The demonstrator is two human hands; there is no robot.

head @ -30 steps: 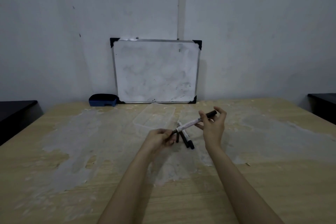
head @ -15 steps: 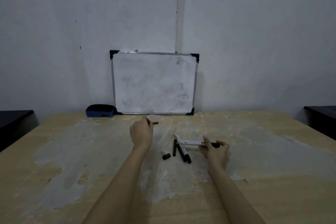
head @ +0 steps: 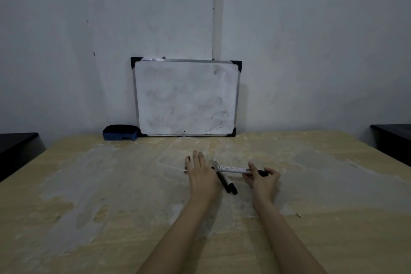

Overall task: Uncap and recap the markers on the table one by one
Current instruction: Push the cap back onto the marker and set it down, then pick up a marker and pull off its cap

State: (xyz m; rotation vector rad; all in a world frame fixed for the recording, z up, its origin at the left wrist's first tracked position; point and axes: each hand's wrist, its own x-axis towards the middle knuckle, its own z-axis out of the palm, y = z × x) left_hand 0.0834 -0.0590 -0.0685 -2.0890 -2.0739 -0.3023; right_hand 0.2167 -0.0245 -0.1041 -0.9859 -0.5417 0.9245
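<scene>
1. The table [head: 89, 184] fills the room's foreground, pale wood with patchy grey film, and the whole job plays out near its middle, just ahead of the person.
2. Against the wall leans the whiteboard [head: 186, 98], smudged grey; a few dark flecks, nothing on it I can read. A blue eraser [head: 120, 133] sits at its left foot.
3. Left hand [head: 201, 176] lies flat, fingers spread and slack, palm down over the spot beside the markers. Something small and dark peeks out at its far edge; whether that is a cap I cannot tell. It grasps nothing I can see.
4. Right hand [head: 262, 179] pinches the white marker [head: 236, 169] at its dark end, barrel level and pointing left, low over the table.
5. Two more markers [head: 226, 182], dark-ended, lie touching each other on the table between the hands.
6. My read: one marker is mid-cycle, likely uncapped and awaiting its cap; the pair on the table look capped, handled or not I cannot say.
7. Print runs along the held barrel, too blurred to spell out.
</scene>
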